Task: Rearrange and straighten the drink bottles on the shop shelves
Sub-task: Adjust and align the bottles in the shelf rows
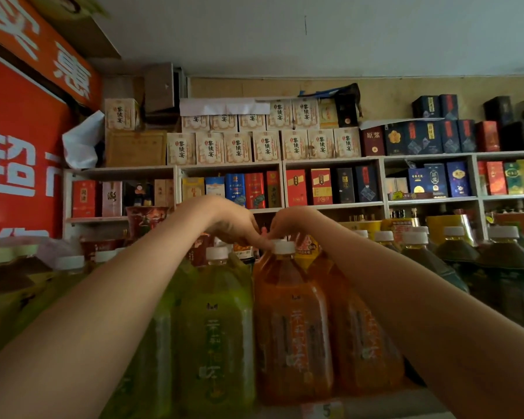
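Both arms reach forward and the left hand (236, 228) and right hand (288, 223) meet over the white cap (285, 247) of an orange bottle (291, 322). Their fingers curl down onto the cap and seem to pinch it, though blur hides the exact grip. A green bottle (215, 328) stands just beside it on the left, with dark bottles (454, 258) to the right. Behind, wall shelves (333, 162) carry rows of boxes (238, 147), and a red sign (18, 146) hangs at the left.

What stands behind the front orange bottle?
A second orange bottle, partly hidden by the front bottle. The left hand and right hand, holding the cap, cover whatever stands further back.
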`<action>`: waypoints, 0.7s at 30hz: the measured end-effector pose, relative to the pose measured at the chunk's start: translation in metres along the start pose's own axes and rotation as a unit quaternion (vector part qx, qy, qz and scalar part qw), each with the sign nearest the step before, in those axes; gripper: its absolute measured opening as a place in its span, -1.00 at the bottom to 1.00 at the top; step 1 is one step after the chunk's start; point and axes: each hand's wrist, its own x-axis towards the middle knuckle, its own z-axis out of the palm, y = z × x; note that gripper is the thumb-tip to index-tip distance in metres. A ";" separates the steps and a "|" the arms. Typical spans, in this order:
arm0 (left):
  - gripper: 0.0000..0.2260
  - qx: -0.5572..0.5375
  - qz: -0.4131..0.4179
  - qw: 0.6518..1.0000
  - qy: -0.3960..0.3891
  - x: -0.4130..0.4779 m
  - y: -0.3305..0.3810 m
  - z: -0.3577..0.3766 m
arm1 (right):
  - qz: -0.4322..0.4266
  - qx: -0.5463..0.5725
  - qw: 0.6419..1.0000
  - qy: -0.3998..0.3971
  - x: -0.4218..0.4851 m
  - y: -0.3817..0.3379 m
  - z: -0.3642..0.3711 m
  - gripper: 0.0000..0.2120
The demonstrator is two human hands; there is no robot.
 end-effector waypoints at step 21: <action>-0.59 0.110 0.016 0.992 0.067 0.015 -0.020 -0.001 | -0.055 0.017 0.996 0.062 0.011 -0.007 -0.006 -0.67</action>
